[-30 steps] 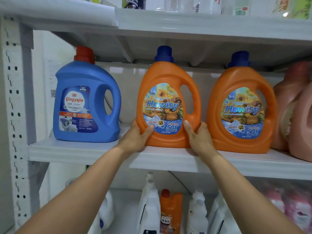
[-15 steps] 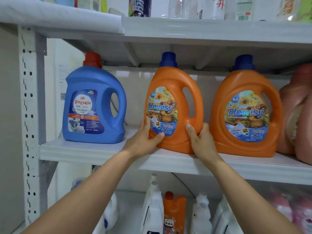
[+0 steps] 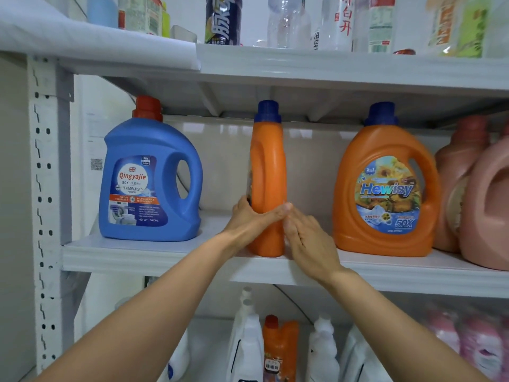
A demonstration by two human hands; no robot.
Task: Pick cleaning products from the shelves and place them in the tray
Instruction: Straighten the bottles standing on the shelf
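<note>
On the middle shelf (image 3: 165, 257) the orange jug (image 3: 268, 188) stands upright, not yet lifted, and no tray is in view, so the picking has barely begun. The left hand (image 3: 253, 219) grips its lower body, thumb across the front. The right hand (image 3: 308, 241) lies against its right side, but I cannot tell whether it grips. Half a second ago the label faced out; now the jug is turned edge-on.

Edge-on orange detergent jug (image 3: 268, 188) with open shelf gaps on both sides, toward the blue Qingyajie jug (image 3: 148, 183) and the Hewisy jug (image 3: 385, 194); upper shelf (image 3: 344, 75) close above its cap.
</note>
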